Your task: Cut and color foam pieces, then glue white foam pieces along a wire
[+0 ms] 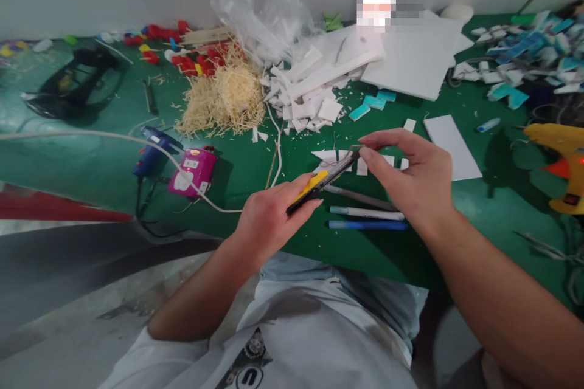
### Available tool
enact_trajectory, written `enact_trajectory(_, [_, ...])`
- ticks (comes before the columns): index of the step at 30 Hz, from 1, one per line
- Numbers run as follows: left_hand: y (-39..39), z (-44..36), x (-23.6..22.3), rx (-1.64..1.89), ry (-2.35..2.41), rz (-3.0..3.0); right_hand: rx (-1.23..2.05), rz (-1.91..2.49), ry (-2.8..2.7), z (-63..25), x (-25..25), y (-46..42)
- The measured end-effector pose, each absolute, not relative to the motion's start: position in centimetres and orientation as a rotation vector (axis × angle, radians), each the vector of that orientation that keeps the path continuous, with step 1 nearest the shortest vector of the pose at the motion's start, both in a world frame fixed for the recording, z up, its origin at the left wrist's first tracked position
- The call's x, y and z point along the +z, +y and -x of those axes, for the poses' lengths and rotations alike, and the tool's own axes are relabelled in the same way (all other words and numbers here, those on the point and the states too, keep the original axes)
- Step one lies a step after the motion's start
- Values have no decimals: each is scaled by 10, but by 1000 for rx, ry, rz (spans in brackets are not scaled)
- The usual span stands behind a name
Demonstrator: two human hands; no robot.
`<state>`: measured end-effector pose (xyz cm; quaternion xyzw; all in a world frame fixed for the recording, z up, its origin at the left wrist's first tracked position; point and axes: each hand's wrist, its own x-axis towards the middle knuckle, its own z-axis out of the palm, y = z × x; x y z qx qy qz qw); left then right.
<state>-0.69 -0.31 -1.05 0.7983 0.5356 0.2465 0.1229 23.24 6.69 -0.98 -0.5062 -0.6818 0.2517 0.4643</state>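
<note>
I note a green tabletop (114, 164) carrying white foam boards (410, 58), a straw pile (225, 100) and two pens (365, 219). Above its near edge, my left hand (269, 222) is clenched around a yellow utility knife (319, 184). My right hand (417, 176) pinches the blade tip between thumb and forefinger.

Utility knife (319, 185) held between left hand (269, 222) and right hand (413, 176), above table (109, 164). Two pens (367, 219) lying just under the hands. Foam scraps (305, 100) behind, straw pile (225, 100) to their left. Glue gun (563, 167) far right. Foam boards (413, 58) at rear.
</note>
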Motion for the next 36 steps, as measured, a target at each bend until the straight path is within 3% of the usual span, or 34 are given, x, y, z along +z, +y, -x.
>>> enact_trajectory(11, [-3,4,-12,778,1520,-2325,1208,1173,-1377,-229,-10,72])
enact_trajectory(36, [-3,3,-4,676,1548,-1989,1405,1119,-1343,-221,-11,75])
